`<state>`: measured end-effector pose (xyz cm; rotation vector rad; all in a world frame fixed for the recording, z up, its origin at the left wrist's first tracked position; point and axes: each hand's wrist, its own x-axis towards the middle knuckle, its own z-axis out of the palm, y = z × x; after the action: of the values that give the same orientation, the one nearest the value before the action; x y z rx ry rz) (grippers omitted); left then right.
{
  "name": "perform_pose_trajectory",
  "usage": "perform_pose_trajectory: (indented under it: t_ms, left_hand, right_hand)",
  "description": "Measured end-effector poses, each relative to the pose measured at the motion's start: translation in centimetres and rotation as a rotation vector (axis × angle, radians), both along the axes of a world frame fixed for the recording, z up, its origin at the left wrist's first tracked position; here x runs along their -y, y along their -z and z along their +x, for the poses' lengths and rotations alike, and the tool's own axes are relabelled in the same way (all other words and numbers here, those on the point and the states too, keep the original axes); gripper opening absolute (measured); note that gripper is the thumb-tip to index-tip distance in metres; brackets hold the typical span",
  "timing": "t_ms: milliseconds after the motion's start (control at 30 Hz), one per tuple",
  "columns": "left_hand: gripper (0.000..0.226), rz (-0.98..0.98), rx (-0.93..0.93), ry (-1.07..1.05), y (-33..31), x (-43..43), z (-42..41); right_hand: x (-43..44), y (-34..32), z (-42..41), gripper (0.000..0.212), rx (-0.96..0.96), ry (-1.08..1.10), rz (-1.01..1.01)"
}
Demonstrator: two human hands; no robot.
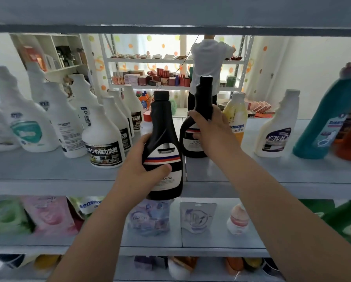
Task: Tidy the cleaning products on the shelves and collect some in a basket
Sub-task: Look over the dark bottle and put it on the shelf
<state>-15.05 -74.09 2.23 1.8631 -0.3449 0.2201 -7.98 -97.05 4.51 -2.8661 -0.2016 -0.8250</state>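
Left hand (139, 169): my fingers and thumb are curled round the lower body of the front bottle (164, 129). The thumb lies across its label.
Front bottle: black with a black cap, and the label has red, white and blue stripes. I hold it almost upright in the air, in front of the edge of the shelf (48, 169). Its base hangs lower than the shelf board.
Right hand (209, 127): it is closed round the back bottle (204, 88), where the neck meets the shoulder. The fingers wrap over the front.
Back bottle: the same black kind, upright, its base on the shelf. It is just behind the front bottle and a little to the right.
White bottles (103, 143): they stand in rows on the left part of the same shelf, close together. The nearest one is just beside the front bottle.
Yellow bottle (235, 117): on the shelf just right of the back bottle, partly hidden behind my right hand.
Teal bottle (329, 123): at the far right of the shelf, leaning.
Pouches (197, 216): they are on the board below, under my arms. The print is too blurred to read.
Person (207, 58): far behind, in a white top, at another rack.
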Motion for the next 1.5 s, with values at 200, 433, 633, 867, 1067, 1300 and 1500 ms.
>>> perform_pose_trajectory:
  t_ms: [200,433,633,867,1067,1300,1500]
  left_hand:
    - [0.068,-0.006,-0.025,-0.02,-0.2,-0.1,-0.1]
    - [0.069,-0.037,-0.041,-0.009,0.3,-0.5,-0.2]
    - [0.07,-0.132,-0.123,0.123,1.1,-1.4,-1.5]
    - [0.052,-0.316,-0.344,0.17,4.7,-0.9,-4.3]
    - [0.041,-0.358,-0.389,0.141,7.2,-1.2,-7.1]
    - [0.071,0.0,-0.151,0.213,9.9,-0.9,-11.7]
    - [0.11,0.046,-0.061,0.166,12.7,0.4,-13.6]
  right_hand:
    - [-0.9,-1.1,3.1,0.06,-0.096,0.023,0.026]
    - [-1.6,-0.6,2.6,0.077,-0.2,0.011,0.227]
    - [-3.4,4.3,-6.5,0.053,-0.046,-0.381,0.826]
    - [-6.4,8.5,-13.8,0.032,-0.369,-0.503,1.379]
    - [-6.7,9.9,-17.5,0.036,-0.326,-0.358,1.679]
    - [-8.2,12.0,-21.5,0.04,-0.213,-0.267,1.631]
    - [-7.9,14.2,-24.0,0.05,-0.309,-0.417,1.421]
